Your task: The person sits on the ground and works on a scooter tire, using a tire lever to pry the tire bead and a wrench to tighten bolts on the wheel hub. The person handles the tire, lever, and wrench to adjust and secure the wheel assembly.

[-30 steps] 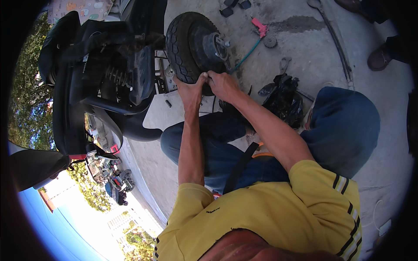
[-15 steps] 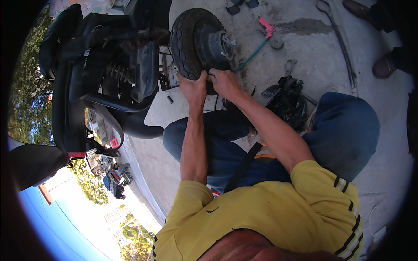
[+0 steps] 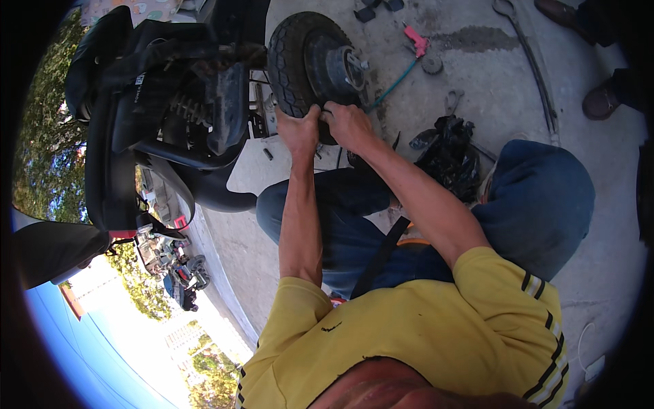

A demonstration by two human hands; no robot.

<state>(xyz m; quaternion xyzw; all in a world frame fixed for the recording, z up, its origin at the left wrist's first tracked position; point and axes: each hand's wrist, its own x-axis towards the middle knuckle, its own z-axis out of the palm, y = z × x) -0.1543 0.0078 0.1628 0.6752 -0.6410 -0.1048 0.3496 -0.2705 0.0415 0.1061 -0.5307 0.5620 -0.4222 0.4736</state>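
Note:
My left hand [image 3: 297, 131] grips the lower edge of a black tyre [image 3: 287, 65] on a wheel with a metal hub [image 3: 337, 68], its thumb pressed against the tread. My right hand [image 3: 346, 126] is closed on the same tyre just to the right, thumb and fingers at the edge near my left thumb; whether anything small is between them I cannot tell. The wheel stands tilted beside a black scooter [image 3: 136, 109]. A teal hose [image 3: 390, 91] with a pink air tool [image 3: 415, 41] lies on the concrete right of the wheel.
A black plastic bag [image 3: 446, 160], a spanner [image 3: 451, 102] and a long metal bar [image 3: 526, 61] lie on the floor [image 3: 490, 88]. Another person's shoes [image 3: 599, 102] are at the upper right. My bent knees flank my arms. More vehicles [image 3: 180, 273] stand at lower left.
The view has shifted slightly, with floor items a little further right. My hands have edged a little upward in the picture, still gripping the tyre.

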